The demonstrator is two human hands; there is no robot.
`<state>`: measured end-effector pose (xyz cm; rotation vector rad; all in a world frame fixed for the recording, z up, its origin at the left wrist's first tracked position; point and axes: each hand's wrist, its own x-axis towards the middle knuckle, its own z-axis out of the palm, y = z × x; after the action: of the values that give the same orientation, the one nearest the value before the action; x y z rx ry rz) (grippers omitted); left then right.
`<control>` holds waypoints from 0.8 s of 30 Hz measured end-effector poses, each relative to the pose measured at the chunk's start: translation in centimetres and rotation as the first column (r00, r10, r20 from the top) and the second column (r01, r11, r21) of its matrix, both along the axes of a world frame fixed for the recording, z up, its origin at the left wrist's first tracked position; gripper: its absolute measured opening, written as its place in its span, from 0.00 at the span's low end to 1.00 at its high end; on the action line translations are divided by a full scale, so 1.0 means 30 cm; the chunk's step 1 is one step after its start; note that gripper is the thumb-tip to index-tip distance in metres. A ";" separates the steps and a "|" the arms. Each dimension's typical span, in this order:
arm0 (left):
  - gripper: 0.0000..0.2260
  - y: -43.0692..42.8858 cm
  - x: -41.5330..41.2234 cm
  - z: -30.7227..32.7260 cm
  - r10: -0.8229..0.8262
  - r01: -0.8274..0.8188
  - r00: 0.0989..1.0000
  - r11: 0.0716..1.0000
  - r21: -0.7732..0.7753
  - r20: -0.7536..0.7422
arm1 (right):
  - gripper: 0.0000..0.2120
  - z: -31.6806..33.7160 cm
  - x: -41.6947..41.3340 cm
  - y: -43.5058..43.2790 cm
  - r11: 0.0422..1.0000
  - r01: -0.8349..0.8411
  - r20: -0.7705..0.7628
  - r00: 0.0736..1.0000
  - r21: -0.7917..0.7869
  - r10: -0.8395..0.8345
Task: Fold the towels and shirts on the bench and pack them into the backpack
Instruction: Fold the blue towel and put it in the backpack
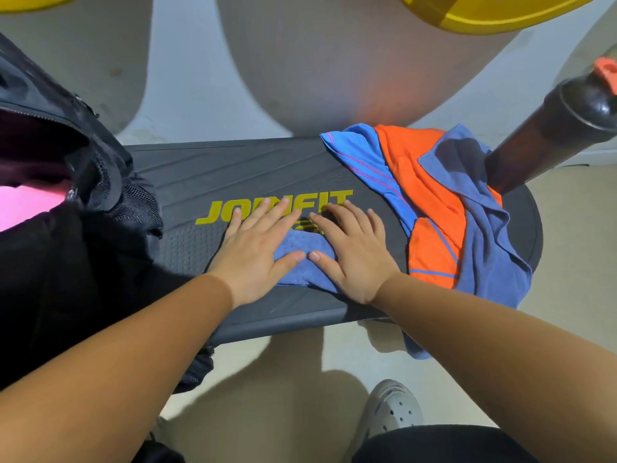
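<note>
Desk (187, 175) across the view: backpack (50, 262) left, folded towel (300, 259) middle, clothes right.

The backpack sits on the desk's left end, open at the top, with a cloth (26, 205) inside it. The folded towel lies mid-desk, toward the near edge, under both hands: left hand (257, 248) flat on its left part, right hand (350, 252) flat on its right, thumbs nearly meeting. To the right lies a shirt (430, 208), with a loose towel (490, 235) draped over its right side and hanging off the near edge. A bottle (551, 135) stands at the far right end, its base against that towel. A shoe (390, 409) is on the floor before the desk.
</note>
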<state>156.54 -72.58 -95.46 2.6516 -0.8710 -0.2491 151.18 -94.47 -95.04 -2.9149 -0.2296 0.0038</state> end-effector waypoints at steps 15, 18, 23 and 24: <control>0.34 -0.025 0.000 0.064 -0.159 0.100 0.970 0.951 0.292 0.185 | 0.34 0.055 -0.017 0.029 0.991 0.118 -0.081 0.990 0.065 -0.113; 0.31 -0.050 0.011 0.118 -0.291 0.238 0.946 0.924 0.299 0.146 | 0.35 0.109 -0.053 0.020 0.973 0.146 -0.154 0.981 0.178 -0.119; 0.28 -0.073 0.040 0.198 -0.246 0.261 0.965 0.939 0.226 -0.093 | 0.34 0.150 -0.112 -0.013 0.904 0.303 -0.333 0.922 0.300 -0.199; 0.27 -0.074 0.042 0.210 -0.231 0.258 0.963 0.940 0.225 -0.138 | 0.31 0.154 -0.122 -0.012 0.891 0.323 -0.343 0.916 0.318 -0.210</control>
<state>157.81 -74.79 -89.15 2.7103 -1.2033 -0.5926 147.51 -94.83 -90.41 -2.4984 0.2085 0.3222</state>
